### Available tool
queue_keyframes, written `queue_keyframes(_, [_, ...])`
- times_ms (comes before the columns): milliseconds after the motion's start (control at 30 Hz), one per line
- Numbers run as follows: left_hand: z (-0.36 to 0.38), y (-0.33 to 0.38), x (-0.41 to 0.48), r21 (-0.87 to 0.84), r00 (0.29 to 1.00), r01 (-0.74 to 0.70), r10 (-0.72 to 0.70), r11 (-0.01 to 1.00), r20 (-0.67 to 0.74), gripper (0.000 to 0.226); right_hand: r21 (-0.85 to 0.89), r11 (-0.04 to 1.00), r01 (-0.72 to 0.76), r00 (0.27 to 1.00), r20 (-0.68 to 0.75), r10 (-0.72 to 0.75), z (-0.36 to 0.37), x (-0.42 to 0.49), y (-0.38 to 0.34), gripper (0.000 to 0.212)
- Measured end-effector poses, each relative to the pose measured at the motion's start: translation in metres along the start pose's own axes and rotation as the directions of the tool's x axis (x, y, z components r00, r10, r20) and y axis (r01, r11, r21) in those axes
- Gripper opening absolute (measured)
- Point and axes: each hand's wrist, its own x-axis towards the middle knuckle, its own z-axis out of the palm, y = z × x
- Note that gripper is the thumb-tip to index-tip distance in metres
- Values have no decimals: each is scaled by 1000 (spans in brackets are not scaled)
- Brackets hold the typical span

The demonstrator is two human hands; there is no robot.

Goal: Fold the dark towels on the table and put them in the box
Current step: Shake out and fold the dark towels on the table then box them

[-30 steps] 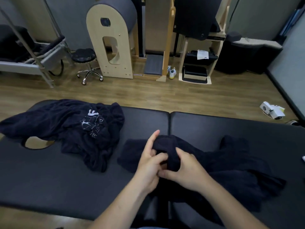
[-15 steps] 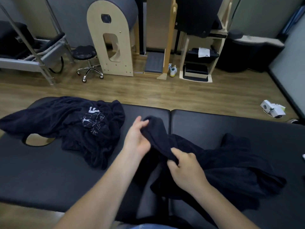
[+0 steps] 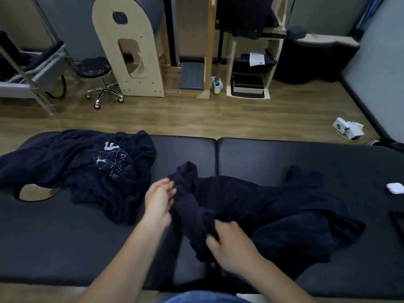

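Note:
A crumpled dark towel [image 3: 273, 211] lies across the middle and right of the black padded table [image 3: 284, 154]. My left hand [image 3: 159, 200] pinches its bunched upper edge near the table's centre seam. Lower down, my right hand [image 3: 229, 243] grips a fold of the same towel near the table's front edge. A second dark towel [image 3: 83, 167] with white print lies heaped at the left, apart from both hands. No box is in view.
A face hole [image 3: 37, 192] opens in the table at the far left. A small white case [image 3: 395, 188] and a dark flat object [image 3: 399, 221] lie at the right edge. Beyond the table are wooden floor, a stool [image 3: 96, 71] and wooden exercise equipment [image 3: 129, 47].
My left hand has drawn back toward me along the towel's edge. My right hand has dropped lower with its fold. The towel's bunched end now stands between both hands.

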Motion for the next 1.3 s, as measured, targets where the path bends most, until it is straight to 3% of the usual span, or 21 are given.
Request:
queue_keyframes(67, [-27, -37, 1, 93, 989, 141, -136, 986, -59, 19, -10, 1000, -5, 1000, 28, 5, 7, -1, 3, 15])
queue_keyframes(133, [-42, -67, -7, 246, 981, 186, -194, 951, 7, 14, -75, 997, 7, 995, 101, 1, 12, -3, 1, 17])
queue_keyframes(233, [-52, -92, -15, 487, 997, -82, 74, 870, 35, 10, -224, 971, 89, 969, 245, -32, 18, -7, -6, 41])
queue_keyframes(300, [-52, -91, -17, 581, 953, -266, 300, 769, 39, 16, -292, 944, 155, 947, 315, -58, 18, -8, -11, 57])
queue_keyframes(333, [-51, -86, -18, 591, 940, -308, 336, 746, 65, 16, -312, 932, 182, 939, 336, -71, 19, -8, -13, 59])
queue_keyframes(367, [-49, -82, -17, 569, 951, -296, 295, 768, 97, 14, -322, 924, 208, 932, 353, -87, 20, -8, -13, 59])
queue_keyframes(433, [-45, -75, -15, 578, 980, -157, 55, 801, 190, 10, -343, 903, 260, 914, 389, -115, 24, -9, -14, 52])
queue_keyframes(500, [-47, -74, -8, 690, 949, -92, -147, 718, 279, 56, -364, 882, 300, 894, 430, -126, 29, -10, -14, 46])
queue_keyframes(567, [-47, -75, -2, 740, 946, -50, -207, 671, 251, 78, -376, 869, 323, 878, 461, -127, 34, -9, -11, 44])
queue_keyframes(667, [-46, -77, 2, 583, 964, 122, -235, 804, 122, 45, -363, 876, 319, 880, 456, -131, 36, -6, -4, 52])
queue_keyframes(733, [-46, -79, 2, 450, 951, 196, -280, 871, 128, 25, -240, 950, 198, 897, 436, -76, 36, -4, 1, 49])
queue_keyframes(833, [-50, -86, 1, 267, 908, 316, -372, 910, 192, 25, 142, 985, -96, 938, 345, 41, 36, 8, 12, 41])
queue_keyframes(933, [-52, -100, -7, 165, 869, 418, -447, 893, 215, 25, 437, 819, -372, 921, 288, 264, 34, 22, 23, 35])
queue_keyframes(1100, [-43, -121, -17, 34, 858, 474, -470, 880, 207, 33, 609, 507, -610, 774, 322, 545, 45, 32, 37, 18])
queue_keyframes(1167, [-39, -115, -17, -26, 877, 459, -449, 888, 173, 35, 751, 320, -577, 722, 286, 630, 44, 37, 39, 15])
queue_keyframes(1233, [-37, -100, -15, -71, 903, 419, -407, 905, 142, 34, 904, 205, -374, 674, 114, 730, 29, 47, 39, 7])
queue_keyframes(1267, [-37, -89, -15, -78, 915, 390, -377, 917, 146, 33, 931, 272, -245, 654, -49, 755, 18, 51, 35, 8])
queue_keyframes(1300, [-36, -78, -16, -77, 926, 357, -342, 931, 163, 32, 890, 430, -149, 650, -240, 721, 7, 52, 27, 12])
